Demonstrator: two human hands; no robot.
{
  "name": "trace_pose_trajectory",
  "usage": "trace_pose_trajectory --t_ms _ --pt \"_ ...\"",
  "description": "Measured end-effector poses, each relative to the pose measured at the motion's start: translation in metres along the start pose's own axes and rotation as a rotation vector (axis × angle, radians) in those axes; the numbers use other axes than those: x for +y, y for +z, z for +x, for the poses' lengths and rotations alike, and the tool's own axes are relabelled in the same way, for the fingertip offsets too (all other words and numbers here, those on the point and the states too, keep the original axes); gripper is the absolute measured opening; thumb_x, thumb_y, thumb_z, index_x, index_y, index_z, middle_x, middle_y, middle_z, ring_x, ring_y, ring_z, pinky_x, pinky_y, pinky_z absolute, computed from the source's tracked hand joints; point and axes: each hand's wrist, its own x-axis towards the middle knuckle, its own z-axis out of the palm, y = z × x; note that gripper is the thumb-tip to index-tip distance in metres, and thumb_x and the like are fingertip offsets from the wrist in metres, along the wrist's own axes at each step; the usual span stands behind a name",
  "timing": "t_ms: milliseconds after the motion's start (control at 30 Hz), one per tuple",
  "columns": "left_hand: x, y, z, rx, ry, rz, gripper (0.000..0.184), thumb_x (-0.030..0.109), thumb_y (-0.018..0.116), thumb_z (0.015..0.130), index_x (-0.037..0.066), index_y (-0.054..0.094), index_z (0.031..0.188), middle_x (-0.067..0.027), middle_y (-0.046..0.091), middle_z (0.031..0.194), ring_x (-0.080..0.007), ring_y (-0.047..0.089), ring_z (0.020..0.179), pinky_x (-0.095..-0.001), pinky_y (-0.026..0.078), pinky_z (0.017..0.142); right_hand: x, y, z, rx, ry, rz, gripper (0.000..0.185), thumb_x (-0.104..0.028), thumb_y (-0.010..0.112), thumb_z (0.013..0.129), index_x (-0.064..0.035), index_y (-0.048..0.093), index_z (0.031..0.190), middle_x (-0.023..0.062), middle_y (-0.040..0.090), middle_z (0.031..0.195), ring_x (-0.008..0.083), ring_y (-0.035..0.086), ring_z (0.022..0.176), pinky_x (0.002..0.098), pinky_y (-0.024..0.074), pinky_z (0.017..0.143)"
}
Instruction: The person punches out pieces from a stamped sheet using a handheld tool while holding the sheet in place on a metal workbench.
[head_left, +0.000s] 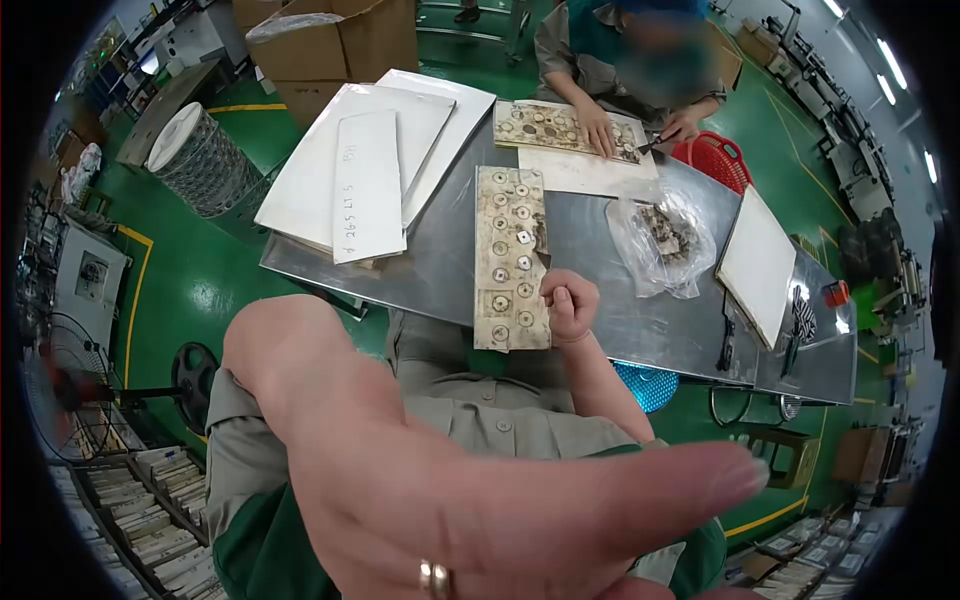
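Note:
My left hand (pixel 470 500) is very close to the camera, stretched across the bottom of the view. One long digit points right, a ring shows below, and the other fingers are mostly cut off; I see nothing held. My right hand (pixel 570 305) is closed in a fist at the right edge of a long, stained board (pixel 512 280) with rows of round metal-centred discs. What the fist holds, if anything, is hidden. A small dark pointed shape shows by the board's edge just above the fist. The board lies on the metal table (pixel 590 250), its near end towards my lap.
White boards (pixel 370 190), one with handwriting, are stacked on the left. A plastic bag (pixel 665 240) of small pieces lies right of the board, near a white panel (pixel 758 265) and a black-handled tool (pixel 727 335). Opposite, a co-worker handles a similar board (pixel 560 125) beside a red basket (pixel 715 160).

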Motion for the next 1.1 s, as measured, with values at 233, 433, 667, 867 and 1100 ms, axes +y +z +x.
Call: trace_pose_trajectory --t_ms 233,433,667,867,1100 --pt "0.013 0.008 0.011 0.129 0.116 0.163 0.009 -0.006 0.065 0.072 0.000 0.059 0.070 -0.0034 0.058 0.075 -0.0192 0.061 0.077 -0.0381 0.058 0.087 -0.005 0.007 0.002 -0.050 -0.078 -0.028 0.028 -0.016 0.052 0.093 0.0032 0.061 0.074 0.0080 0.057 0.065 0.0118 0.049 0.054 0.0260 0.0371 0.051" --pt "0.020 0.011 0.024 0.163 0.206 0.316 0.010 -0.007 0.065 0.073 -0.005 0.056 0.069 -0.0026 0.048 0.058 -0.0160 0.057 0.056 -0.0323 0.062 0.076 -0.006 0.003 0.000 -0.005 0.027 0.040 0.024 -0.014 0.057 0.089 0.0026 0.062 0.072 0.0096 0.059 0.067 0.0155 0.054 0.057 0.0280 0.0399 0.053" --pt "0.016 -0.002 0.016 0.076 0.241 0.293 0.020 0.013 0.062 0.070 -0.006 0.061 0.076 -0.0053 0.053 0.061 -0.0216 0.055 0.057 -0.0456 0.059 0.086 -0.008 0.006 0.003 0.008 0.006 0.026 0.032 -0.019 0.056 0.093 0.0032 0.061 0.072 0.0080 0.056 0.064 0.0138 0.051 0.055 0.0283 0.0385 0.052" --pt "0.003 0.021 -0.010 0.089 -0.146 -0.241 0.027 0.017 0.063 0.066 0.002 0.068 0.088 -0.0149 0.061 0.078 -0.0301 0.059 0.065 -0.0490 0.055 0.094 -0.009 -0.008 0.003 -0.085 0.053 -0.043 0.032 -0.022 0.056 0.095 0.0025 0.061 0.075 0.0082 0.057 0.067 0.0149 0.052 0.058 0.0304 0.0394 0.053" --pt "-0.030 0.168 -0.184 -0.433 -1.348 -0.066 0.076 0.031 0.069 0.090 0.002 0.037 0.152 -0.0322 0.033 0.155 -0.0480 0.032 0.145 -0.0523 0.030 0.119 -0.006 0.002 -0.004 0.012 -0.050 0.018 0.026 -0.017 0.059 0.092 0.0032 0.062 0.075 0.0104 0.059 0.069 0.0184 0.053 0.058 0.0297 0.0420 0.056"
